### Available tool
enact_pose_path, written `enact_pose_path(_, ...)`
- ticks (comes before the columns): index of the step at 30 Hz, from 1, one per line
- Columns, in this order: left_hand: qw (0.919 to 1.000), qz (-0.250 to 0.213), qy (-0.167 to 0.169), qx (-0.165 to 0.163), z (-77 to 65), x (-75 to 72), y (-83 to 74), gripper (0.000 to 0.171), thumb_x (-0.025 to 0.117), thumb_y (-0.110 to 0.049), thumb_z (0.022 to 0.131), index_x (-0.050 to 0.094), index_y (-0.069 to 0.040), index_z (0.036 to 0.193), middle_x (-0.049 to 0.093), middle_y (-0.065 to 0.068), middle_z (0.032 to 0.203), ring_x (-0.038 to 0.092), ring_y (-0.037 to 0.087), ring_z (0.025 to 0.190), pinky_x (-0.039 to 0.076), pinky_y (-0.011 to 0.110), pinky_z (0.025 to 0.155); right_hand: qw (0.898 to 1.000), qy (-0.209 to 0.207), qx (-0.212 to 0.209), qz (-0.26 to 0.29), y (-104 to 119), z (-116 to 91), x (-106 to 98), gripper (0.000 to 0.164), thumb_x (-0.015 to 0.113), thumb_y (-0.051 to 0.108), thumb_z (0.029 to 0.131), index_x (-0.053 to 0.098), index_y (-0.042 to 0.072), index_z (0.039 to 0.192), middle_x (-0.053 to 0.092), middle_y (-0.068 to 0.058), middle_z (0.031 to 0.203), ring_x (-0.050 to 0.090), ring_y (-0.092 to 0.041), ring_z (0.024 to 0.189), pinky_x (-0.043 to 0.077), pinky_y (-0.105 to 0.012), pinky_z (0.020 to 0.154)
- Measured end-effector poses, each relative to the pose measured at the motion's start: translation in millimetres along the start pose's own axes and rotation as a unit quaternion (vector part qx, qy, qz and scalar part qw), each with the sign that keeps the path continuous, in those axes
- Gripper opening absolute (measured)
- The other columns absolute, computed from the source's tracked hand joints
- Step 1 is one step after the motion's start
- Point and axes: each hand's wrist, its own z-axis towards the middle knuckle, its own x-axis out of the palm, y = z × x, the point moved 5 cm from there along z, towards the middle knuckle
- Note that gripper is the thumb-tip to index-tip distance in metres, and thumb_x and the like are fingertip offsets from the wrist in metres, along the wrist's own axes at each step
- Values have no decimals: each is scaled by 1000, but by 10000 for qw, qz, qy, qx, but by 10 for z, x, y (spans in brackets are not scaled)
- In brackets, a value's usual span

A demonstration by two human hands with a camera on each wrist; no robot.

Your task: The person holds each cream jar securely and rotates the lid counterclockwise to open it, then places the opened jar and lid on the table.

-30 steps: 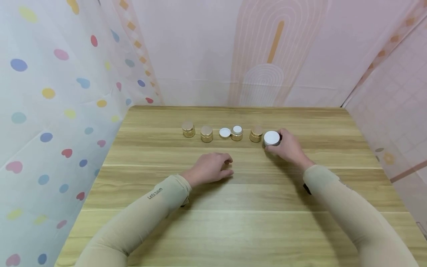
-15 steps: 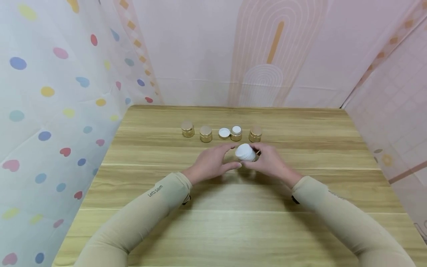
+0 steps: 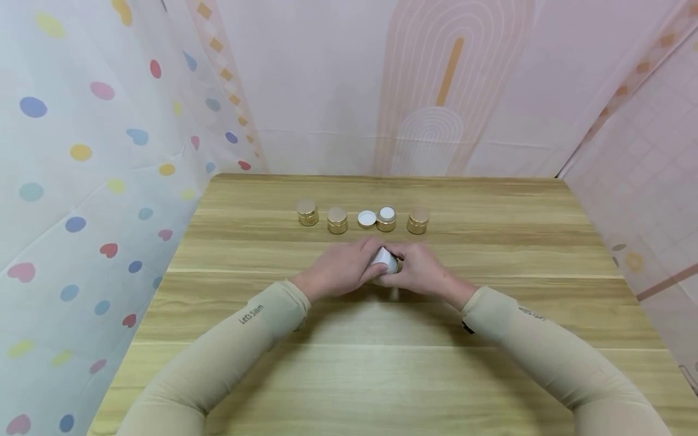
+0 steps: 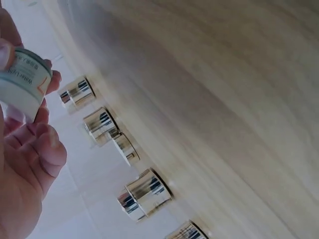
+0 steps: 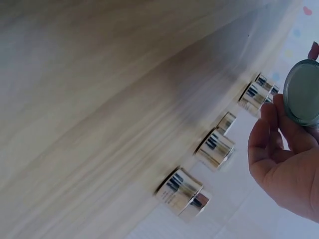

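Observation:
Both hands meet around a jar [image 3: 385,260] above the middle of the table. The jar has a white lid and a pale green label with print, which shows in the left wrist view. It lies tilted, with its lid toward my left hand [image 3: 345,266], whose fingers and thumb grip the lid end. My right hand [image 3: 422,269] holds the jar's body near the base. In the right wrist view the jar's round greenish bottom [image 5: 305,93] faces the camera, beside the right fingers [image 5: 259,137].
Behind the hands stands a row of small gold jars: two closed ones [image 3: 308,213] [image 3: 337,221] at left and one closed jar [image 3: 418,221] at right. Between them, an open gold jar [image 3: 386,219] stands next to an upturned lid [image 3: 367,219]. Patterned curtains [image 3: 305,79] surround the wooden table [image 3: 349,375].
My right hand has brought the white-lidded jar from the right end of the row leftward and nearer. The jar has tilted, and my left hand has closed around its lid end.

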Motion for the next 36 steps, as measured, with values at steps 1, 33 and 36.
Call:
enact_pose_path(1, 10000, 19, 15, 16, -2, 13, -1, 44, 50, -47, 113, 51, -12, 141, 67, 9, 128, 68, 19, 93, 60, 39, 71, 10000, -30, -28, -20, 4, 3, 8, 51, 91, 28, 84, 76, 10, 130, 82, -1, 101, 66, -8, 82, 57, -23, 74)
enact_pose_path(33, 9994, -299, 78, -147, -22, -114, 11, 70, 73, -50, 100, 51, -14, 155, 60, 10, 152, 61, 26, 136, 60, 47, 100, 9995, -236, 139, -186, -75, -16, -62, 64, 95, 30, 80, 73, 10, 137, 82, -8, 116, 70, -21, 99, 57, -32, 81)
enact_pose_path(36, 9993, -355, 57, -142, -40, -117, 32, 77, 75, -48, 99, 45, -15, 162, 57, 10, 156, 57, 28, 144, 56, 50, 111, 9994, -236, 124, -221, -68, -15, -66, 63, 96, 29, 78, 75, 9, 134, 82, -7, 113, 70, -21, 98, 57, -35, 83)
